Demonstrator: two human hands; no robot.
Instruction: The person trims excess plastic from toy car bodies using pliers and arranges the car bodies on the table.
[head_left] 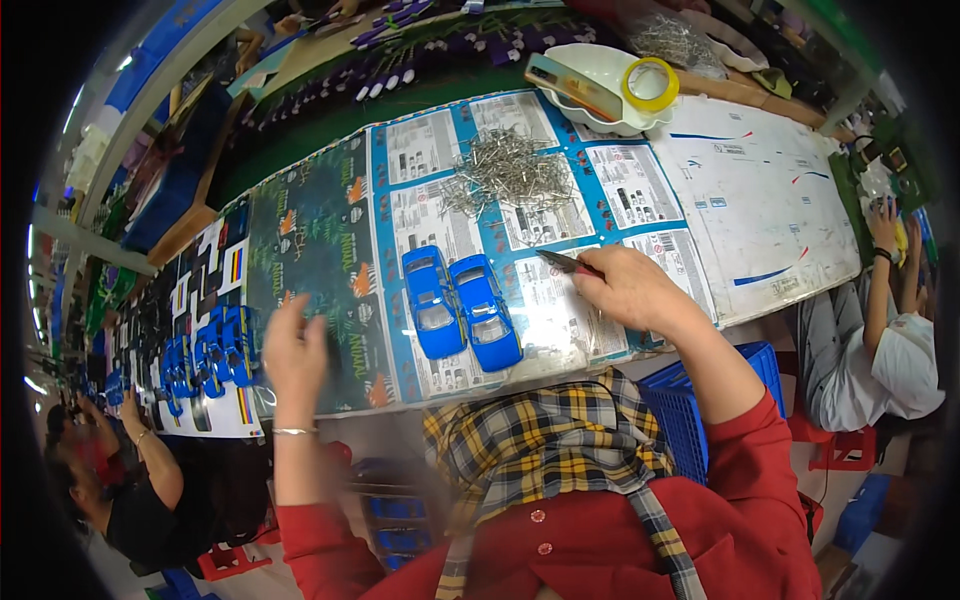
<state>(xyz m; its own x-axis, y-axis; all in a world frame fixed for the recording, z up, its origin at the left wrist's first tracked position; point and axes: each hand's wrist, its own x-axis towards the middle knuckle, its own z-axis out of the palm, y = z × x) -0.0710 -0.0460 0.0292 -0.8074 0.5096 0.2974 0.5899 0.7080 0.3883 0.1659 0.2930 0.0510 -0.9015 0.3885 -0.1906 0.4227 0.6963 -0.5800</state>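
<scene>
Two blue toy car bodies [434, 304] lie side by side on the table in front of me, windows showing. My right hand [622, 287] is closed around a slim, dark, pointed hand tool [556, 260], whose exact kind I cannot make out. Its tip points left, towards the space just beyond the cars. To the left of the cars, my left hand [296, 350] is raised over the dark printed sheet, and motion smears its fingers. Beyond the cars sits a loose heap of thin silvery metal pins [512, 172].
A white scalloped bowl [600, 122] at the back holds a yellow tape roll [650, 84] and a phone-like object [575, 88]. More blue toy cars [212, 350] stand at the left. Co-workers sit on both sides. A blue crate [690, 410] is below the table's edge.
</scene>
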